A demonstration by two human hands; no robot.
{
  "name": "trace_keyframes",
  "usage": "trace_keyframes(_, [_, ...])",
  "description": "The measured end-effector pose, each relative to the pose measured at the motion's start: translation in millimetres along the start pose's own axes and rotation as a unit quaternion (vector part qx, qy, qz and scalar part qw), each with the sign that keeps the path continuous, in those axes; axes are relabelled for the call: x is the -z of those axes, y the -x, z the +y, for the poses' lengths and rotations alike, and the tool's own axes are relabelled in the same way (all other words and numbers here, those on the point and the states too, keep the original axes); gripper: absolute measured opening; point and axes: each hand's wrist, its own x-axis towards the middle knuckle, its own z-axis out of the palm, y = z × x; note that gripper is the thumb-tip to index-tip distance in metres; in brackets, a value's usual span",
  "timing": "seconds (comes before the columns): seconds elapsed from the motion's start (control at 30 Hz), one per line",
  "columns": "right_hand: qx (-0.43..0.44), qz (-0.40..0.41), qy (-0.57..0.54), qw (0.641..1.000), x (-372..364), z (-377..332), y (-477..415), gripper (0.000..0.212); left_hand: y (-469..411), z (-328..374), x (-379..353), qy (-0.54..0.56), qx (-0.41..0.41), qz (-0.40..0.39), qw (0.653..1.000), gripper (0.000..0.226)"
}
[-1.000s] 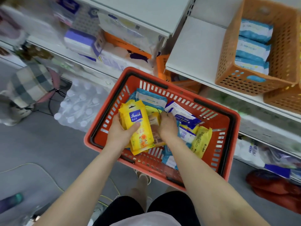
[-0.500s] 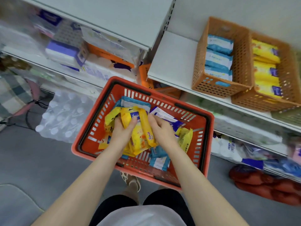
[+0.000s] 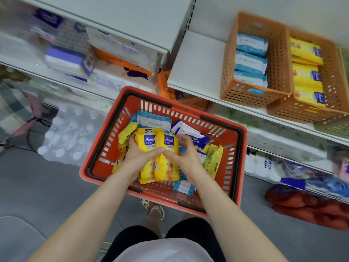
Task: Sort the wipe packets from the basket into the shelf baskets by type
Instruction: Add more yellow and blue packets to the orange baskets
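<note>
The left hand (image 3: 140, 157) and right hand (image 3: 186, 158) are gripping several yellow plastic wipe packets (image 3: 166, 171) together, fingers curled round them, inside the red slotted plastic shopping basket (image 3: 234, 140).

Packets (image 3: 166, 157) in basket (image 3: 234, 161) — below shelf (image 3: 198, 69).

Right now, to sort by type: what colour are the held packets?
They are yellow packets, blue labels; head view.
</note>
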Motion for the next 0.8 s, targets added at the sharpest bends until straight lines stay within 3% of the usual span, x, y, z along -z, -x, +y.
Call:
trace_keyframes(0.07, [0.012, 0.013, 0.013, 1.000, -3, -1, -3, 0.067, -1, -1, -1, 0.008, 0.008, -0.019, 1.000, 0.125])
trace_keyframes(0.13, [0.022, -0.015, 0.047, 0.999, -9, 1, -6, 0.066, 0, -2, -4, 0.011, 0.012, -0.033, 0.999, 0.124])
trace_keyframes(0.23, [0.001, -0.026, 0.073, 0.997, -11, -1, -13, 0.040, 1, -3, -7, 0.028, 0.011, -0.020, 0.999, 0.111])
trace_keyframes(0.3, [-0.005, 0.061, 0.104, 0.993, 2, -4, -21, 0.029, 0, -2, -6, 0.041, 0.012, -0.004, 0.999, 0.098])
trace_keyframes(0.37, [-0.030, 0.186, 0.217, 0.958, 25, -3, -30, 0.027, -1, -1, -2, 0.043, 0.014, 0.015, 0.999, 0.095])
trace_keyframes(0.4, [-0.063, 0.210, 0.291, 0.931, 37, 2, -34, 0.028, -1, -1, 0, 0.037, 0.014, 0.024, 0.999, 0.095])
trace_keyframes(0.47, [-0.165, 0.139, 0.441, 0.871, 48, 14, -40, 0.034, -2, -1, 4, 0.029, 0.014, 0.034, 0.999, 0.094])
trace_keyframes(0.53, [-0.234, 0.050, 0.507, 0.828, 45, 26, -40, 0.047, -3, -1, 6, 0.025, 0.016, 0.036, 0.999, 0.092])
trace_keyframes(0.63, [-0.226, 0.056, 0.476, 0.848, 36, 46, -40, 0.077, -5, -4, 7, 0.020, 0.022, 0.033, 0.999, 0.092])
trace_keyframes(0.67, [-0.209, 0.064, 0.467, 0.857, 35, 49, -40, 0.075, -5, -6, 7, 0.017, 0.025, 0.031, 0.999, 0.093])
trace_keyframes(0.77, [-0.177, 0.059, 0.454, 0.871, 39, 52, -43, 0.027, -3, -7, 9, 0.017, 0.027, 0.030, 0.999, 0.096])
trace_keyframes(0.8, [-0.164, 0.068, 0.446, 0.877, 42, 51, -41, 0.020, -3, -6, 9, 0.020, 0.026, 0.030, 0.999, 0.096])
